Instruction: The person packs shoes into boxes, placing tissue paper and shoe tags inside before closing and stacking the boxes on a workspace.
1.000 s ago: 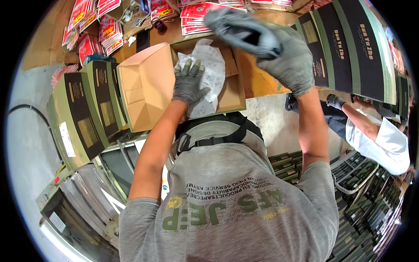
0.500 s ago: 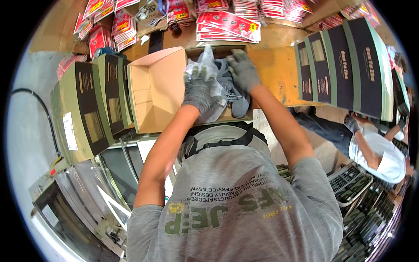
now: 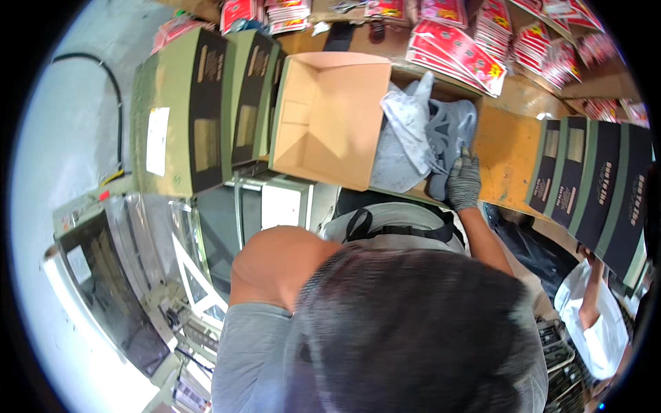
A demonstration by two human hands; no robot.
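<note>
A pair of grey shoes lies in an open shoe box [image 3: 451, 84], whose tan-lined lid [image 3: 337, 117] is folded back to the left. The right-hand shoe [image 3: 460, 118] is bare, with its laces showing. White tissue paper [image 3: 407, 113] covers much of the other one. My right hand [image 3: 464, 182], in a grey knit glove, rests at the near right corner of the box, fingers stretched out along the shoe and the box edge. Of my left arm [image 3: 275, 265] only the bent upper part shows; the hand is out of sight behind my dark-covered head [image 3: 420, 323].
Green and black shoe boxes stand at the left [image 3: 206, 110] and right [image 3: 599, 179]. Stacks of red printed packets [image 3: 458, 55] line the back of the orange tabletop [image 3: 506, 148]. A machine with a white roll [image 3: 103, 323] is at lower left. Another person [image 3: 595, 316] works at right.
The view has shifted, and my head now covers the lower middle. My left hand has left the tissue paper and gone out of sight. My right hand has moved from the far end to the near corner.
</note>
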